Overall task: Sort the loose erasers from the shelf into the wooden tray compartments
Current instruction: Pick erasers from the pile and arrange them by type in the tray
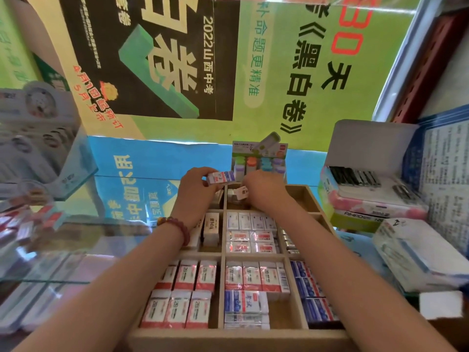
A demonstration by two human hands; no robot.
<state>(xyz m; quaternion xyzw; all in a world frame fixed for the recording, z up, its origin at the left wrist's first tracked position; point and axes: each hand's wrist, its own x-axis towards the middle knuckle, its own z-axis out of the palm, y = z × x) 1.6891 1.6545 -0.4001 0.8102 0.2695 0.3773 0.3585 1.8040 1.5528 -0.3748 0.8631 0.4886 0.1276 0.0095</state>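
A wooden tray (222,260) with several compartments sits in front of me, most holding rows of wrapped erasers in red-white and blue-white sleeves (177,295). My left hand (196,189) is raised over the tray's far left compartment and grips a blue, red and white eraser (221,177) between thumb and fingers. My right hand (264,189) is curled over the far middle compartment, pinching a small white eraser (242,193) just above a few others lying there. The far right compartment (302,196) shows bare wood.
A display pack of coloured capped items (258,158) stands behind the tray. Open boxes of stationery (368,184) are stacked at the right. Boxed goods under glass (38,138) fill the left. Posters line the back wall.
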